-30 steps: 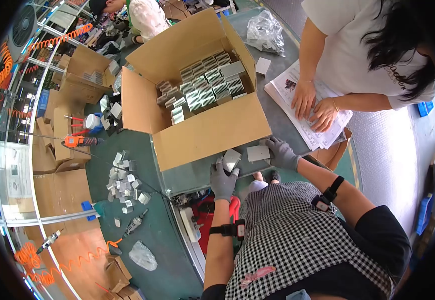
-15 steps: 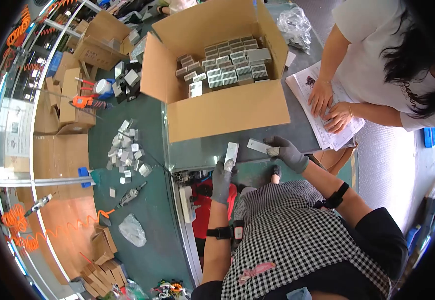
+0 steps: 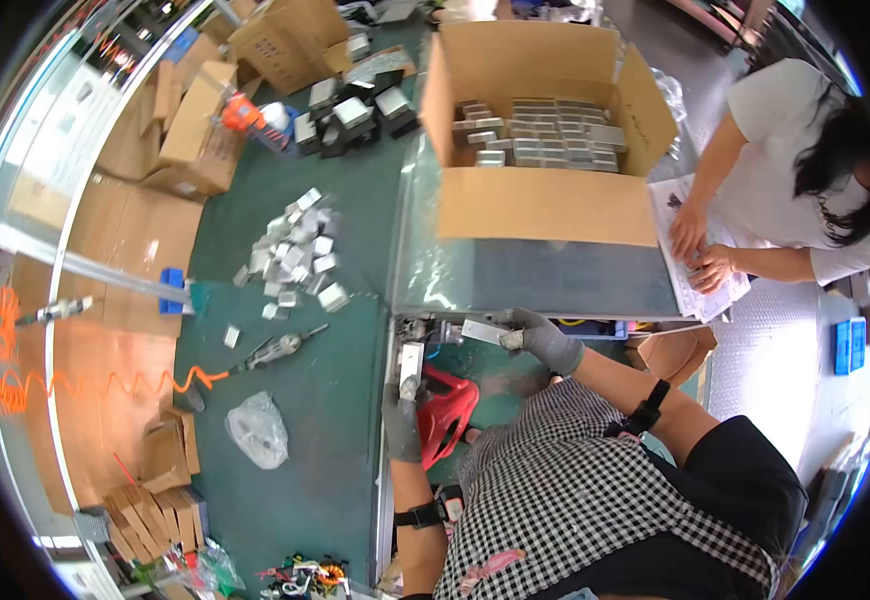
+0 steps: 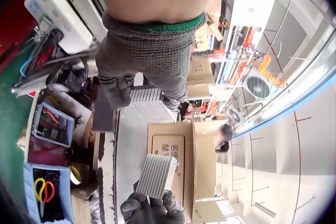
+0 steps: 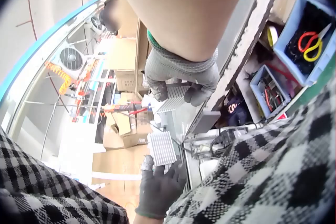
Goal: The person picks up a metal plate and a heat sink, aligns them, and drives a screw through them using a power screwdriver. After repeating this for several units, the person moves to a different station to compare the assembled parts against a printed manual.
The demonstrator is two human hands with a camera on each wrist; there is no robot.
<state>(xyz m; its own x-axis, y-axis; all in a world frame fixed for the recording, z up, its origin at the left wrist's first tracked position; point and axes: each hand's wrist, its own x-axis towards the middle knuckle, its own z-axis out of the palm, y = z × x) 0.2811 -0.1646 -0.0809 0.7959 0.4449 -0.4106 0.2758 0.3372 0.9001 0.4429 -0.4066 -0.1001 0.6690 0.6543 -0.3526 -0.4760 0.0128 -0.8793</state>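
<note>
My gloved left hand (image 3: 403,425) pinches a finned metal heat sink (image 3: 412,362) close to the corner where the two benches meet. A second heat sink (image 3: 484,331) is gripped by my gloved right hand (image 3: 547,342), just off the front edge of the grey bench (image 3: 555,275). Their parallel fins show in the wrist views, on the left hand's heat sink (image 5: 161,148) and the right hand's heat sink (image 4: 156,175). Behind the hands stands an open cardboard box (image 3: 545,205) with rows of similar heat sinks (image 3: 560,130) inside.
Small metal blocks (image 3: 295,250) lie heaped on the green bench (image 3: 325,430), near a power screwdriver (image 3: 275,350) and a clear plastic bag (image 3: 257,430). Larger blocks (image 3: 355,115) stand farther back. A person (image 3: 785,160) leans over papers (image 3: 675,200) at the right. A red stool (image 3: 445,415) sits below.
Both hands have moved left with their heat sinks, from in front of the box toward the green bench. The heat sinks have tipped to show narrow sides. The head view has swung left.
</note>
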